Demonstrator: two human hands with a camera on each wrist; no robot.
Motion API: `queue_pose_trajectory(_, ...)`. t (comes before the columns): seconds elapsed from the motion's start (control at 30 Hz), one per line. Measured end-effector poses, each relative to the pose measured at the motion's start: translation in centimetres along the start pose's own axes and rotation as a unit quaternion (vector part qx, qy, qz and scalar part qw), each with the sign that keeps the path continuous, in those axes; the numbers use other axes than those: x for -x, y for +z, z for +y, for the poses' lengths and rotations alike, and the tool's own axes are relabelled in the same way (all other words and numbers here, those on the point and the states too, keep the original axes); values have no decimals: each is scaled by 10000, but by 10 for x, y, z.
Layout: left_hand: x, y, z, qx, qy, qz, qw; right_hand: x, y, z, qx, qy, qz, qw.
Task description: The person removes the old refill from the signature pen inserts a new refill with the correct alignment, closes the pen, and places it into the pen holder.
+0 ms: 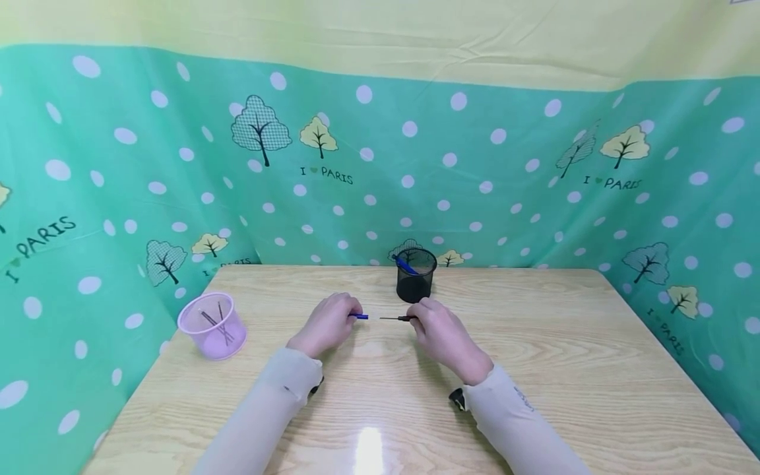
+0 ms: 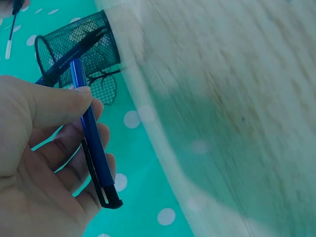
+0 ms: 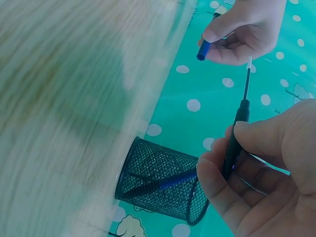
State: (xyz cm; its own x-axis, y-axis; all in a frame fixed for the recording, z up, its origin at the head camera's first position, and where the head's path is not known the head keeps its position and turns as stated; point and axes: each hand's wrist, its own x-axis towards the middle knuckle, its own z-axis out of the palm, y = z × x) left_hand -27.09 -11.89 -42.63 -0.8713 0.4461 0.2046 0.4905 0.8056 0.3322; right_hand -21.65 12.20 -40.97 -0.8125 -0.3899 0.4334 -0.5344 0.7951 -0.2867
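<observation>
My left hand (image 1: 328, 323) pinches a blue pen barrel (image 2: 94, 131) between thumb and fingers; it has a black clip, and its open end points right. My right hand (image 1: 446, 338) grips the black front part of a pen (image 3: 238, 131). A thin refill (image 3: 247, 81) with a pale end sticks out of that part toward the barrel. Both hands are over the middle of the table, the refill and barrel roughly in line with a small gap between them.
Behind the hands, a black mesh pen holder (image 1: 413, 287) stands near the table's back edge with a blue pen (image 1: 406, 265) in it. On the left is a pink pen holder (image 1: 218, 340) containing thin dark sticks. A green dotted curtain (image 1: 332, 211) surrounds the wooden table (image 1: 534, 316).
</observation>
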Motion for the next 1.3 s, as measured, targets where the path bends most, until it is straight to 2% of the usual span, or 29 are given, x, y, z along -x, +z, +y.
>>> queue_pose_trajectory(0.2, -4, 5, -4, 52, 78, -108, 9999, 0, 0, -2, 35, 3, -38, 10000)
queue_pose_trajectory(0.5, -9, 10, -7, 104, 25, -374, 9992, 0, 1, -2, 75, 46, -109, 9999)
queue_pose_trajectory(0.77, -15, 12, -11, 274, -269, -658, 9971, 0, 2, -2, 90, -36, -50, 9999)
queue_pose_trajectory(1.3, -21, 12, -17, 466, -612, -1000, 9920, 0, 3, -2, 107, -57, -47, 9999)
